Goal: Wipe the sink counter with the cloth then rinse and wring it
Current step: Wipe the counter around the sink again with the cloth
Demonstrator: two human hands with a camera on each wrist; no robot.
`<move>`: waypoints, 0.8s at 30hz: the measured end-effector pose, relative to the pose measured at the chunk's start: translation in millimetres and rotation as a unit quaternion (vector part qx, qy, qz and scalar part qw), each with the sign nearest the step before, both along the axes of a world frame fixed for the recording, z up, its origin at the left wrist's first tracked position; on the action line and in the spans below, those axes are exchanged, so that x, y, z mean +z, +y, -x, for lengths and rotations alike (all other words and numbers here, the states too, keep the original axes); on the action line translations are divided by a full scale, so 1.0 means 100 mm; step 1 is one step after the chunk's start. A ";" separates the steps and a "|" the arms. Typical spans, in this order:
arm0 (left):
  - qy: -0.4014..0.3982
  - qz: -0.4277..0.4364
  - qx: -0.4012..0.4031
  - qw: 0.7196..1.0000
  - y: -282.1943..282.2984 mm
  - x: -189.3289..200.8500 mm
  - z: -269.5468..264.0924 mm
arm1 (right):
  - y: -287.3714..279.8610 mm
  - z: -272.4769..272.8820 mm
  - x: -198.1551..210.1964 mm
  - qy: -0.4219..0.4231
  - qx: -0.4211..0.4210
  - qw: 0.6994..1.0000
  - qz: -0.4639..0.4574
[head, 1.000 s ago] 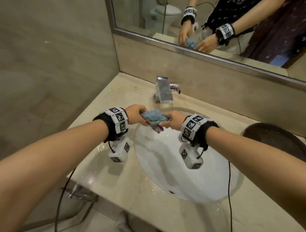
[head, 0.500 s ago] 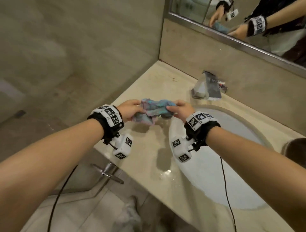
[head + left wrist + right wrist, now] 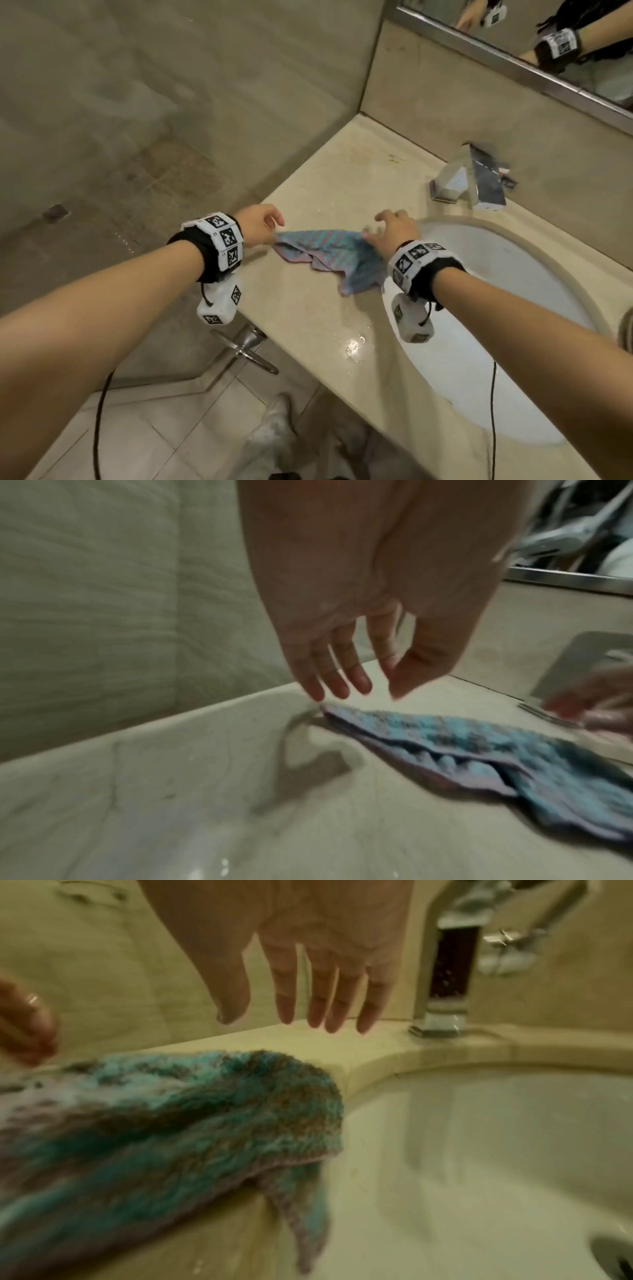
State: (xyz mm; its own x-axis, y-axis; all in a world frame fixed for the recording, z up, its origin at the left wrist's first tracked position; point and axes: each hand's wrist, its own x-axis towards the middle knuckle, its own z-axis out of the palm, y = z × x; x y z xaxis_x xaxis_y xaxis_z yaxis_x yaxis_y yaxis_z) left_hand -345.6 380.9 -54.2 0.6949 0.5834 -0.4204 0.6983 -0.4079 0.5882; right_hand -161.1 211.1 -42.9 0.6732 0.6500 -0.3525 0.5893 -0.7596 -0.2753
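Note:
The blue-and-purple cloth [image 3: 329, 255] lies spread on the beige counter [image 3: 342, 178], just left of the white sink basin [image 3: 496, 291]. In the right wrist view one corner of the cloth [image 3: 171, 1123] hangs over the sink rim. My left hand [image 3: 263, 222] hovers at the cloth's left corner; the left wrist view shows its fingers [image 3: 359, 693] straight, just above the cloth [image 3: 479, 748] and holding nothing. My right hand [image 3: 390, 229] is over the cloth's right end, with its fingers [image 3: 294, 1023] straight and clear of the fabric.
A chrome faucet [image 3: 472, 181] stands behind the basin, below the mirror [image 3: 548, 41]. A tiled wall closes the counter's left side. Water drops [image 3: 354, 346] sit near the counter's front edge. A dark round object [image 3: 627, 329] shows at the right edge, and a metal fitting [image 3: 246, 346] under the counter.
Both hands carried the bunched cloth from over the basin leftward to the counter. It now lies spread flat, and both hands have let go of it.

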 end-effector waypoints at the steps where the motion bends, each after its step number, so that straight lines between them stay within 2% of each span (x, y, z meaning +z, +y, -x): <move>1: -0.003 -0.019 -0.018 1.000 -0.03 -0.01 -0.03 | 0.00 0.05 0.00 -0.027 0.030 0.999 -0.018; 3: -0.038 -0.058 -0.037 0.997 -0.13 0.02 -0.10 | 0.01 0.13 -0.05 -0.009 0.089 0.996 -0.024; 5: -0.053 -0.074 -0.082 0.992 -0.26 0.01 -0.20 | 0.01 0.22 -0.13 0.010 0.125 0.992 0.027; 8: 0.055 -0.113 -0.212 0.969 -0.51 -0.11 -0.34 | -0.02 0.33 -0.26 -0.022 0.159 0.984 0.080; 10: 0.111 -0.149 -0.249 0.951 -0.61 -0.22 -0.41 | -0.08 0.36 -0.36 -0.037 0.177 0.978 0.102; 14: 0.154 -0.151 -0.239 0.947 -0.53 -0.33 -0.60 | -0.11 0.20 -0.46 -0.051 0.166 0.978 0.112; 18: 0.154 -0.148 -0.233 0.949 -0.35 -0.33 -0.91 | 0.00 0.05 -0.46 -0.031 0.113 0.986 0.120; 24: 0.147 -0.157 -0.243 0.946 -0.04 -0.32 -1.48 | 0.25 -0.41 -0.47 -0.034 0.076 0.989 0.122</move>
